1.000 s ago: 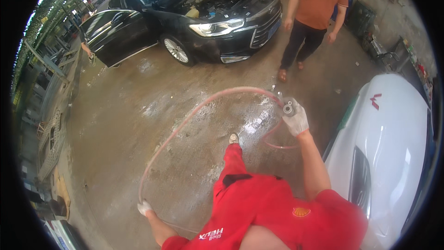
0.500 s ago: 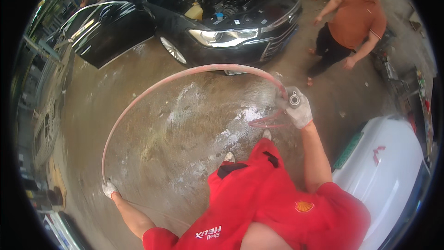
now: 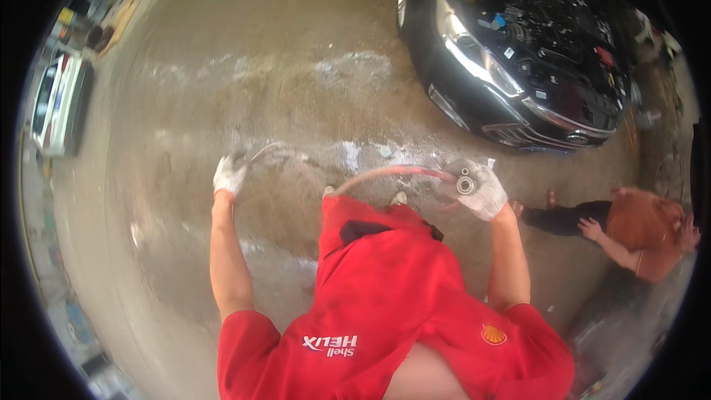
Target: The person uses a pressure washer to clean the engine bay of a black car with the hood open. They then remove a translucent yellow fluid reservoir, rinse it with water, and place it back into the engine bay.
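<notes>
My right hand (image 3: 486,192), in a white work glove, is closed round a metal hose fitting (image 3: 465,184) whose ring-shaped end faces up. From this fitting a pinkish-red hose (image 3: 392,171) bends left and drops past my legs. Further left, my left hand (image 3: 230,175), also gloved, is held out over the floor. Its fingers are wrapped round a stretch of the same hose, and a thin, blurred length of it (image 3: 268,150) leaves on the right side of the hand. What lies inside the left fist is mostly hidden.
A black car (image 3: 474,59) with its engine bay uncovered stands ahead on the right. Another person in an orange shirt (image 3: 643,226) is at the far right. The concrete floor (image 3: 222,96) looks wet in patches. A white vehicle (image 3: 63,107) is at the far left.
My view has turned left, so the black car and the other person now appear further right. The left hand has come up and forward, and the hose's wide arc has dropped and shortened.
</notes>
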Available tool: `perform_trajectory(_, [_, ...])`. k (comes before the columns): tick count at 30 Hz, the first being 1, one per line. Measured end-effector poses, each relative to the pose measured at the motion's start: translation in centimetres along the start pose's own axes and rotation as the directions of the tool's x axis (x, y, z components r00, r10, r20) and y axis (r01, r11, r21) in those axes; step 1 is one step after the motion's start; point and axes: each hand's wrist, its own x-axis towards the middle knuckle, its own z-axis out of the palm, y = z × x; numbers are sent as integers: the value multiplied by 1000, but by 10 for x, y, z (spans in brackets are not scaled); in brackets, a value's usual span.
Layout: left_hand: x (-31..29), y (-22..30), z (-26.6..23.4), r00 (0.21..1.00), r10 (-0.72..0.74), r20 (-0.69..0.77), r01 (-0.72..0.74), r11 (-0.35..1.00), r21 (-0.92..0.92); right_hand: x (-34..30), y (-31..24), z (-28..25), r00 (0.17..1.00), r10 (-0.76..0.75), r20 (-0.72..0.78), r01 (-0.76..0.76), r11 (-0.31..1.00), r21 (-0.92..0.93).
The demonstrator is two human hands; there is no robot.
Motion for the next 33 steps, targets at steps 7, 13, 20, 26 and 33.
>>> perform_trajectory(7, [-114,248,24,877,476,-68,-463,799,-383,-30,59,-1,988,138,-70,-150,963,-223])
perform_trajectory(13, [-175,342,74,708,706,-25,-594,577,-560,-107,119,-48,930,239,-278,-334,865,-375])
perform_trajectory(20, [-235,357,138,747,630,211,-367,656,-659,-208,179,-110,835,236,-497,-513,662,-547])
perform_trajectory(26, [-247,368,143,754,625,204,-341,637,-691,-281,209,-170,726,450,-521,-684,553,-476])
perform_trajectory(33, [-295,526,172,715,664,220,-433,668,-605,-419,287,-236,548,249,-798,-580,801,-148])
